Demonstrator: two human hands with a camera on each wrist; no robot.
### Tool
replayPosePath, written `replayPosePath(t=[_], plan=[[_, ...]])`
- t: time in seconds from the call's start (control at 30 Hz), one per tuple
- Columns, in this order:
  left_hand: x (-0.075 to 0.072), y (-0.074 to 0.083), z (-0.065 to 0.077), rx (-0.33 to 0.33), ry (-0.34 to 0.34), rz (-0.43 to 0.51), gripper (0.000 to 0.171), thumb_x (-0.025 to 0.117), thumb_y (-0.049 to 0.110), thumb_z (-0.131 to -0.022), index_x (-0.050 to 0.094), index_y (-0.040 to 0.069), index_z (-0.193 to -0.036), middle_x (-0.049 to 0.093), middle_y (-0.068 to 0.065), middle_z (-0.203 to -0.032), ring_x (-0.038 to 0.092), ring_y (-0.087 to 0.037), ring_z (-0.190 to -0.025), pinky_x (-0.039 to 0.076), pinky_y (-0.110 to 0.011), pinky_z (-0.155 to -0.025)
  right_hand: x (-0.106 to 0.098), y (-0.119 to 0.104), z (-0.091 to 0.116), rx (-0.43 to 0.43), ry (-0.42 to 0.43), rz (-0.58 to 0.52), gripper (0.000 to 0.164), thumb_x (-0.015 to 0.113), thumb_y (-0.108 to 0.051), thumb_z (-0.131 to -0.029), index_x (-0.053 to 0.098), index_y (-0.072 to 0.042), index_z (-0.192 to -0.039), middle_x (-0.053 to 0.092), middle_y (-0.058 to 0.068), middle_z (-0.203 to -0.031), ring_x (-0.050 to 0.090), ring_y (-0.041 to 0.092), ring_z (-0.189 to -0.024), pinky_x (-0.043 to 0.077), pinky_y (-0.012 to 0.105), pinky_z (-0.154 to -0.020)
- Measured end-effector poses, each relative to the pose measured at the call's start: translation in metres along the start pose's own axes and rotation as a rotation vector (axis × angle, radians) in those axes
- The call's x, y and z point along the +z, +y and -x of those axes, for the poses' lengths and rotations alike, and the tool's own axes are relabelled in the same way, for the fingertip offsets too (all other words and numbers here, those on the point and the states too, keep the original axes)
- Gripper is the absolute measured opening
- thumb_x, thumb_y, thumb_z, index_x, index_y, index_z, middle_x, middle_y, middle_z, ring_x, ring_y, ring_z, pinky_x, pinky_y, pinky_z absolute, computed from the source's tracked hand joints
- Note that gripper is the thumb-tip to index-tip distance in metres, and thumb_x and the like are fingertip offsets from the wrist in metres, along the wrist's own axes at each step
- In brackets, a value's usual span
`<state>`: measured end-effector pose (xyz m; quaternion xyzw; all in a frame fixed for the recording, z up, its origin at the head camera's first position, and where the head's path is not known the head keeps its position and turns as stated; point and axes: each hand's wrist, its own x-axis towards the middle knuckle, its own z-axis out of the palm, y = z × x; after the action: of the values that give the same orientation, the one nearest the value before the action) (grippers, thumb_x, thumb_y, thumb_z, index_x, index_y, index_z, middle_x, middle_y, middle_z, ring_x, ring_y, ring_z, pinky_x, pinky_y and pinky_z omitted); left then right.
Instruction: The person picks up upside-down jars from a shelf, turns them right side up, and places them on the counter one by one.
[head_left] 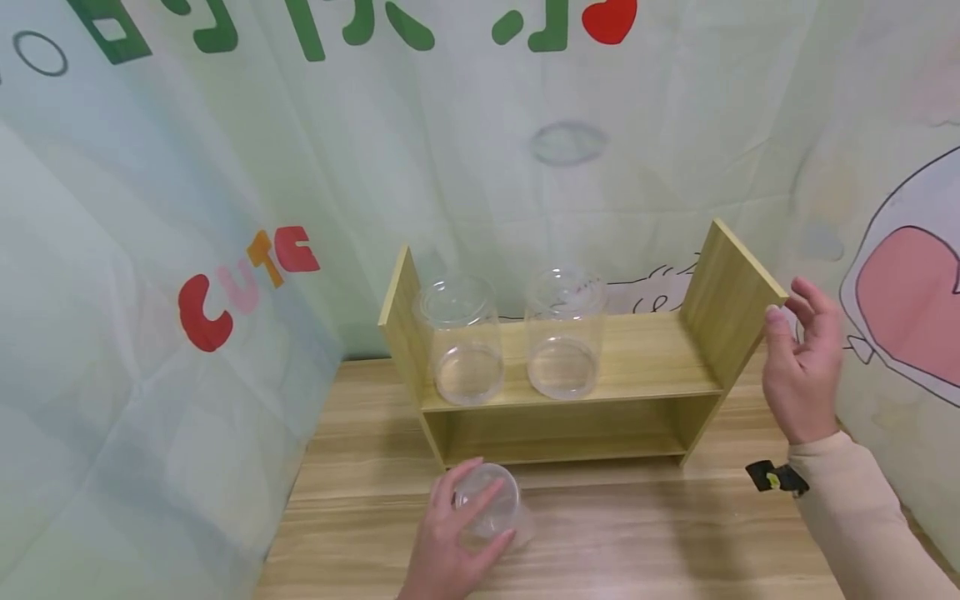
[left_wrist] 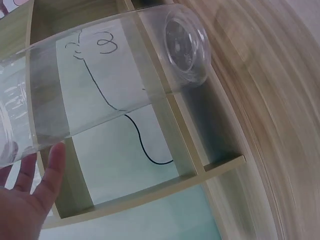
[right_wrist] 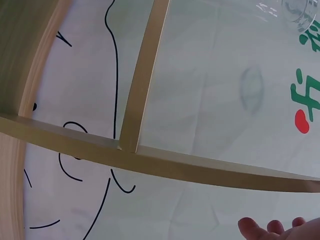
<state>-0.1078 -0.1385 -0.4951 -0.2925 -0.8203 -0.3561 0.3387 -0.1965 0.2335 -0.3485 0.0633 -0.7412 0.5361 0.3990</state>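
Holding the clear jar (head_left: pixel 501 510) near one end, my left hand (head_left: pixel 450 537) has its fingers bent round it, just in front of the shelf (head_left: pixel 645 354), on the near left. My right hand (head_left: pixel 808 367) holds nothing, fingers a bit bent beside the right wall (head_left: pixel 727 304), and I can't tell if my thumb touches it. I think this is the putting-up part, so next needs a steady lift up beside the two other jars (head_left: pixel 564 333)

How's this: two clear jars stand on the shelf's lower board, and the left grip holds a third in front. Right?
Not quite: the two clear jars stand on the upper board of the shelf, as the head view shows. The left grip does hold a third jar in front.
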Motion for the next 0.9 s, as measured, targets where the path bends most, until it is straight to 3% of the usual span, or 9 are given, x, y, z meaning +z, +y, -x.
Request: replayPosePath(t=[0.17,0.37,0.47,0.73,0.9], plan=[[-0.006,-0.005,-0.001,-0.078,-0.046,-0.048,0.053,0.074,0.038,-0.070,0.062,0.022,-0.118,0.045,-0.008,-0.130,0.045,-0.023,-0.109,0.050,-0.043,-0.074,0.002,0.002,-0.003,-0.016,-0.025,0.014,0.036,0.039,-0.010,-0.095,0.042,-0.007,-0.131,0.039,0.005,-0.125,0.047,0.019,-0.110,0.043,0.019,-0.085],[-0.011,-0.013,0.004,-0.117,-0.060,-0.093,0.053,0.075,0.039,-0.068,0.062,0.023,-0.117,0.046,-0.006,-0.128,0.045,-0.023,-0.110,0.049,-0.044,-0.072,0.001,0.019,-0.003,0.050,-0.008,0.091,0.036,0.039,-0.016,-0.096,0.047,-0.015,-0.131,0.048,-0.001,-0.116,0.054,0.010,-0.089,0.045,0.012,-0.073],[-0.013,-0.016,0.007,-0.143,-0.076,-0.108,0.053,0.075,0.040,-0.069,0.062,0.023,-0.117,0.046,-0.006,-0.128,0.045,-0.024,-0.109,0.049,-0.046,-0.072,0.003,0.021,-0.003,0.041,-0.014,0.098,0.037,0.040,-0.015,-0.096,0.046,-0.016,-0.132,0.050,0.000,-0.118,0.053,0.009,-0.084,0.044,0.011,-0.070],[-0.010,-0.021,0.011,-0.195,-0.118,-0.110,0.053,0.074,0.041,-0.070,0.061,0.023,-0.118,0.045,-0.006,-0.129,0.045,-0.025,-0.109,0.048,-0.048,-0.074,0.005,0.006,-0.007,-0.006,-0.026,0.076,0.035,0.039,-0.013,-0.096,0.049,-0.013,-0.130,0.055,0.002,-0.102,0.051,0.011,-0.079,0.042,0.013,-0.066],[-0.007,-0.023,0.011,-0.200,-0.127,-0.104,0.052,0.074,0.041,-0.070,0.062,0.023,-0.117,0.045,-0.006,-0.129,0.045,-0.025,-0.108,0.048,-0.048,-0.074,0.005,-0.001,-0.006,-0.001,-0.019,0.069,0.034,0.039,-0.012,-0.096,0.050,-0.007,-0.128,0.044,0.007,-0.075,0.045,0.012,-0.065,0.040,0.014,-0.056]])
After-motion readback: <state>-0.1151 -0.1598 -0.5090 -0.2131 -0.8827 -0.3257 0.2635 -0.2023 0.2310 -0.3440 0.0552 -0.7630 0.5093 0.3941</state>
